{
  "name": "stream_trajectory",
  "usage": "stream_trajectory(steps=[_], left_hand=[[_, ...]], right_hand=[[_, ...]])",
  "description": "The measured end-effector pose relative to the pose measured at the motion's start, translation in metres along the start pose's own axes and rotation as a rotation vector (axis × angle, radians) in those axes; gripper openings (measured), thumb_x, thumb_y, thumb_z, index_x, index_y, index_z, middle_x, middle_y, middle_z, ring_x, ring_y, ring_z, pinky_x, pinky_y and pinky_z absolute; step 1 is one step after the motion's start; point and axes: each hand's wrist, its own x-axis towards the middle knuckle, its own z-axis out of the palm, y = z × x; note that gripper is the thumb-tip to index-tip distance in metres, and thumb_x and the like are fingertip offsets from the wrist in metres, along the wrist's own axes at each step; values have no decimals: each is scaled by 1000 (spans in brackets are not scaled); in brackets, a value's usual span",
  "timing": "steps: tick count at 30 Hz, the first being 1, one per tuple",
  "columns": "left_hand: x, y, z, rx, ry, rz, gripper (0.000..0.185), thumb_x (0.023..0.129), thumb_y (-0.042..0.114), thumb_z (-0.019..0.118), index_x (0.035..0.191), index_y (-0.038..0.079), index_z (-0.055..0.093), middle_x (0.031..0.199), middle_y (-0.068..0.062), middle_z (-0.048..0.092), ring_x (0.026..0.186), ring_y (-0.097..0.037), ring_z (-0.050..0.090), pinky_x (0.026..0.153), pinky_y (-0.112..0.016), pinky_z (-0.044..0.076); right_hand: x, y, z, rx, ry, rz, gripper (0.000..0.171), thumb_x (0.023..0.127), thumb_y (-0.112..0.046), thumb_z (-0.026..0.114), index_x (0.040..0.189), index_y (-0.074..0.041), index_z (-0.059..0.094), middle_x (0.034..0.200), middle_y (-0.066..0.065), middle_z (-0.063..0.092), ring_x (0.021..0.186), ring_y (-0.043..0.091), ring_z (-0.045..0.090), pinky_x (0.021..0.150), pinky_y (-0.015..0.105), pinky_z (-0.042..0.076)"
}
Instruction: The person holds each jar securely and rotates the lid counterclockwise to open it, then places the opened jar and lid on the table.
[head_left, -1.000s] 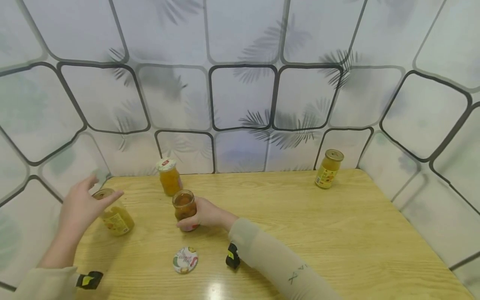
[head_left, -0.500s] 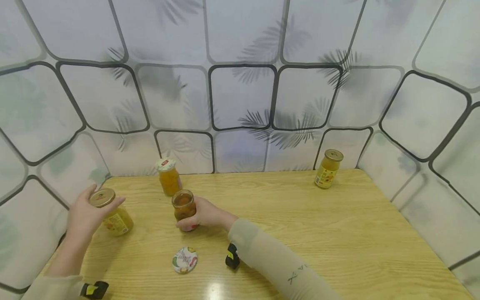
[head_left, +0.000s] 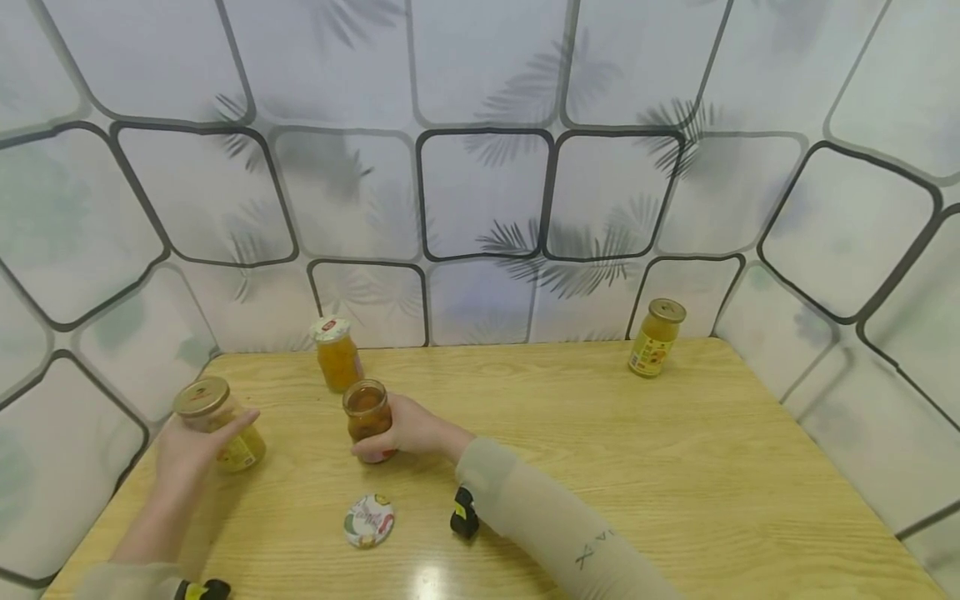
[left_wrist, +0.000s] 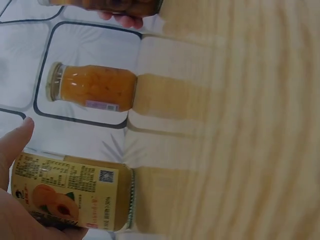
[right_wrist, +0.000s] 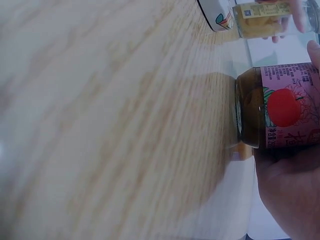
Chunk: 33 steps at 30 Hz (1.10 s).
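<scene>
My left hand (head_left: 187, 450) is around a gold-lidded peach jar (head_left: 242, 452) standing at the table's left. In the left wrist view its thumb (left_wrist: 19, 141) is straight and apart from the glass, and other fingers are partly hidden behind the peach-labelled jar (left_wrist: 70, 195). Farther right, my right hand (head_left: 412, 429) grips an upright, lidless glass jar (head_left: 367, 412) with dark contents. A red fruit on a pink label (right_wrist: 285, 107) shows on it in the right wrist view. In front lies a round printed lid (head_left: 369, 521), flat on the table.
A jar of orange fruit with a white printed lid (head_left: 339, 354) stands behind the lidless jar. Another gold-lidded yellow jar (head_left: 654, 342) is at the back right. Patterned fabric walls (head_left: 480, 192) enclose the wooden table (head_left: 600, 450) at the back and sides.
My left hand has come down from above the peach jar and lowered around its body, uncovering the gold lid. The right hand and its jar have stayed in place.
</scene>
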Motion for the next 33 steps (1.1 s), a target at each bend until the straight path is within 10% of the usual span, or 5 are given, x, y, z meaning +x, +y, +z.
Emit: stream_trajectory(steps=[5, 26, 33], left_hand=[[-4, 3, 4, -52, 6, -28, 87, 96, 34, 79, 160, -4, 35, 167, -30, 35, 156, -51, 29, 129, -65, 26], [-4, 5, 8, -82, 63, -87, 74, 98, 24, 76, 153, -9, 39, 161, -33, 40, 152, -50, 36, 128, -62, 29], [-1, 1, 6, -80, 90, -81, 58, 94, 26, 81, 139, -1, 56, 113, 6, 67, 141, -36, 48, 126, -59, 36]], right_hand=[[-1, -1, 1, -5, 4, -1, 60, 92, -24, 86, 143, -15, 56, 136, -2, 70, 121, 5, 64, 112, 26, 48], [-1, 0, 1, 18, 9, 16, 59, 92, -23, 86, 143, -16, 57, 136, -3, 70, 122, 5, 65, 112, 27, 48], [0, 0, 3, 24, 31, 10, 60, 91, -24, 87, 142, -16, 58, 135, -3, 71, 119, 5, 66, 111, 27, 49]])
